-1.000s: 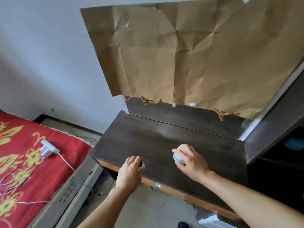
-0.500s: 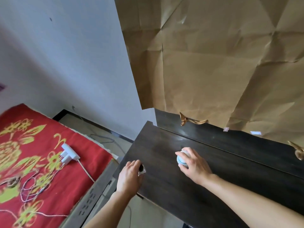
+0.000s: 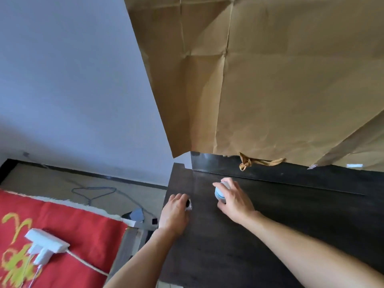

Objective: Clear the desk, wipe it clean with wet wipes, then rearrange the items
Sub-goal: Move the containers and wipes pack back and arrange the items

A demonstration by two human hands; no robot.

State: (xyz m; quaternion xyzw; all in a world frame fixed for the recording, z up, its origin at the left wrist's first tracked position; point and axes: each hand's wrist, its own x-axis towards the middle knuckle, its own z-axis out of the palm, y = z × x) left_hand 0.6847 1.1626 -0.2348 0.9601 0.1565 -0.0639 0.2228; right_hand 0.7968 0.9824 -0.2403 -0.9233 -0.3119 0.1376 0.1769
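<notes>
The left hand [image 3: 174,215] sits at the left edge of the dark surface [image 3: 291,202], fingers curled round a small black-and-white thing [image 3: 188,205] mostly hidden under them; what it is cannot be told. Near it to the right, the right hand [image 3: 234,201] grips a round white-and-blue item [image 3: 219,193] from above, down at the surface near the back ledge. Creased brown paper [image 3: 270,80] hangs behind. To the left, a white plug strip [image 3: 46,243] lies on the red bed [image 3: 72,231], and a blue hanger [image 3: 93,192] lies on the floor
</notes>
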